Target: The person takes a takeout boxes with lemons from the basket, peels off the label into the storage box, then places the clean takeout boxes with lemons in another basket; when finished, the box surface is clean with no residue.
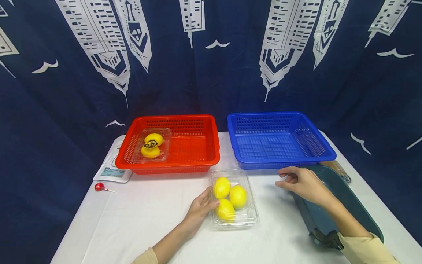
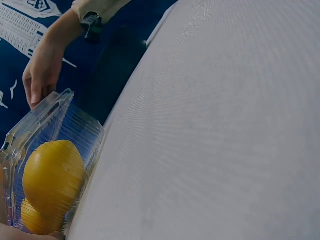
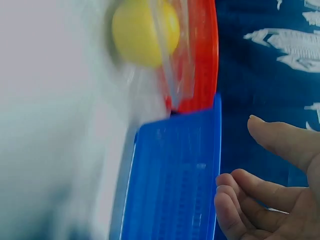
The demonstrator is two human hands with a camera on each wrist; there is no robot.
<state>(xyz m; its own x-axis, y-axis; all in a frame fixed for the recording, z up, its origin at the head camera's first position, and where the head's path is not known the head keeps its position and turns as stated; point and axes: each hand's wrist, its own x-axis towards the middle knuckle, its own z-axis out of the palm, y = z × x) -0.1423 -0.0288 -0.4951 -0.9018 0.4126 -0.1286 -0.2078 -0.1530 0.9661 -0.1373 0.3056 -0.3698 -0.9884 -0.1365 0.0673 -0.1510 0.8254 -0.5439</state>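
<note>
Three lemons [image 1: 229, 198] in clear box [image 1: 251, 216]; left hand [image 1: 200, 209] touching it.

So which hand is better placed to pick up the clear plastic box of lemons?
Probably the left hand: its fingers already touch the clear plastic box of three lemons, while the right hand hovers apart beside it.

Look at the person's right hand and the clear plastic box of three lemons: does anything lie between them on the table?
Nothing visible does. The right hand hovers in front of the blue plastic basket, and only bare white table separates it from the clear plastic box of three lemons, which the left hand already touches.
</note>
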